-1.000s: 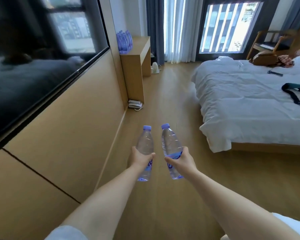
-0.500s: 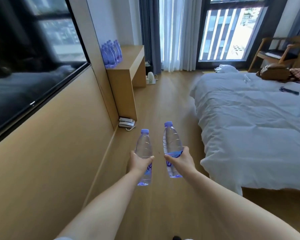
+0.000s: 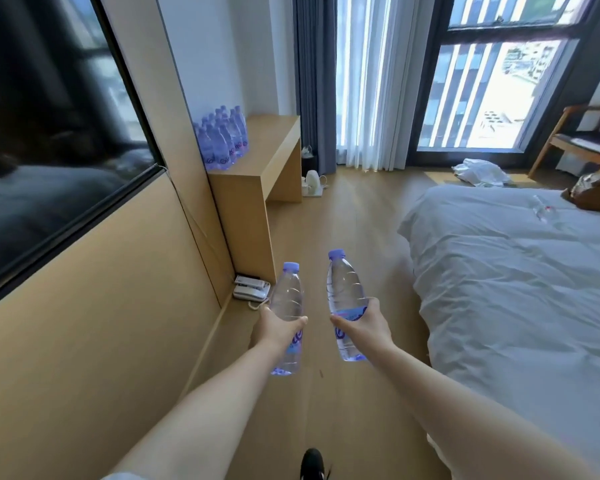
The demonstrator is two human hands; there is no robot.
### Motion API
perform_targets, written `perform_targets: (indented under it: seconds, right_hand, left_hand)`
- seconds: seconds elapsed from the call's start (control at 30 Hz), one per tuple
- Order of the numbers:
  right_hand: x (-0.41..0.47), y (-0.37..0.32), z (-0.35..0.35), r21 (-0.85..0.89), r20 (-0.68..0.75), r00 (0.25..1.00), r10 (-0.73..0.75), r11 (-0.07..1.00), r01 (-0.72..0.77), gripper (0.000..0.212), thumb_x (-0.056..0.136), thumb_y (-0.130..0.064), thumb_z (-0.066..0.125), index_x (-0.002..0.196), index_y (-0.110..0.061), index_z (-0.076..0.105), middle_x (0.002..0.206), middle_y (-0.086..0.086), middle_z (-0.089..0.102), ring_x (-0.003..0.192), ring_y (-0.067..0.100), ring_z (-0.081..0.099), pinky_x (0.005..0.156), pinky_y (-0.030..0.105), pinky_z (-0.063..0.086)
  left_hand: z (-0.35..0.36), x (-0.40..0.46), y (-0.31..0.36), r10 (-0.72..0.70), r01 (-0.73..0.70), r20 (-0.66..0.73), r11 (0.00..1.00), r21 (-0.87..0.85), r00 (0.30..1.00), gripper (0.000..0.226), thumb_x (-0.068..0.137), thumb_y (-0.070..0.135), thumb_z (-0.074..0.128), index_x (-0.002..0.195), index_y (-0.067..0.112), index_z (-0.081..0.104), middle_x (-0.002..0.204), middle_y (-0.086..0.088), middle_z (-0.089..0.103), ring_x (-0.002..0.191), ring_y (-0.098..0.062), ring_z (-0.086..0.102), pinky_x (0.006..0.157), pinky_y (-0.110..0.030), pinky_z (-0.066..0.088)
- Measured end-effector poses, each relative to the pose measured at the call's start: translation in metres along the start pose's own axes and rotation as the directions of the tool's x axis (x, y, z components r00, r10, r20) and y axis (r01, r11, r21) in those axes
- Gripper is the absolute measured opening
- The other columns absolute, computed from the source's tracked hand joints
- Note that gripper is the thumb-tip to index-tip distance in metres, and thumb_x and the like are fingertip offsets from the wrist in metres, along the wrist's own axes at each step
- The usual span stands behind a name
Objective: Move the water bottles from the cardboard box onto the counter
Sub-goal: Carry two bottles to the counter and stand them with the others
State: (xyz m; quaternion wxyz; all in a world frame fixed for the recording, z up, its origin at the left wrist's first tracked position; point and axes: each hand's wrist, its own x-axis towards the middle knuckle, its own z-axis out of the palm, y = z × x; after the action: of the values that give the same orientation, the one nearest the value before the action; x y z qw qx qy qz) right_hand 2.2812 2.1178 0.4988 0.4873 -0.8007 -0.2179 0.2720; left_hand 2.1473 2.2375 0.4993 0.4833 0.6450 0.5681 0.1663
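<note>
L hand grips clear water bottle round its middle; R hand grips 2nd bottle at the label. Both bottles upright-ish, caps up, apart, held over wood floor. Cluster of bottles already on counter ahead-left, by wall. Bed on right. Cardboard box not in frame.

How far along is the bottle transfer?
Done: a cluster of bottles already stands at the back of the wooden counter. In hand: the left hand grips one water bottle, the right hand grips another, both upright over the floor, short of the counter. Left: set these two down. The cardboard box is out of view, so the remaining count is unknown.
</note>
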Motion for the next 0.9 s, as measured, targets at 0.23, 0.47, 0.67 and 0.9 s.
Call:
perform_targets:
  seconds: [0.23, 0.47, 0.67, 0.9]
  right_hand:
    - [0.163, -0.054, 0.019, 0.015, -0.014, 1.0, -0.014, 1.0, 0.014, 0.054, 0.068, -0.038, 0.081, 0.104, -0.028, 0.041, 0.089, -0.012, 0.062, 0.078, 0.008, 0.064, 0.072, 0.032, 0.055]
    - [0.301, -0.082, 0.028, 0.027, -0.035, 0.998, 0.047, 0.999, -0.046, 0.053, 0.068, -0.04, 0.08, 0.1, -0.029, 0.04, 0.088, -0.015, 0.061, 0.075, 0.003, 0.062, 0.062, 0.025, 0.048]
    - [0.445, -0.096, 0.033, 0.004, 0.012, 0.999, 0.042, 0.999, -0.042, 0.051, 0.067, -0.042, 0.079, 0.098, -0.032, 0.04, 0.09, -0.016, 0.062, 0.078, 0.002, 0.063, 0.065, 0.028, 0.05]
    - [0.612, -0.149, 0.023, -0.059, 0.115, 0.993, 0.023, 0.998, -0.017, 0.05, 0.067, -0.041, 0.076, 0.1, -0.032, 0.039, 0.087, -0.018, 0.061, 0.07, -0.004, 0.059, 0.055, 0.022, 0.042]
  left_hand:
    - [0.019, 0.161, 0.089, 0.037, -0.036, -0.011, 0.998, 0.055, 0.999, 0.07, 0.07, 0.041, 0.081, 0.119, 0.011, 0.042, 0.112, -0.008, 0.061, 0.102, -0.03, 0.06, 0.09, -0.04, 0.05]
    - [0.058, 0.283, 0.157, 0.047, -0.047, -0.001, 0.998, 0.035, 0.999, 0.06, 0.071, 0.041, 0.081, 0.108, 0.018, 0.039, 0.104, -0.005, 0.062, 0.091, -0.026, 0.06, 0.081, -0.036, 0.05]
    - [0.111, 0.393, 0.207, -0.031, 0.033, -0.034, 0.998, 0.054, 0.999, 0.064, 0.068, 0.043, 0.082, 0.111, 0.017, 0.042, 0.107, -0.005, 0.062, 0.09, -0.026, 0.059, 0.074, -0.032, 0.047]
    - [0.149, 0.511, 0.291, -0.098, 0.093, -0.078, 0.994, -0.064, 0.992, 0.07, 0.069, 0.035, 0.084, 0.122, 0.011, 0.045, 0.116, -0.005, 0.061, 0.104, -0.025, 0.059, 0.088, -0.033, 0.048]
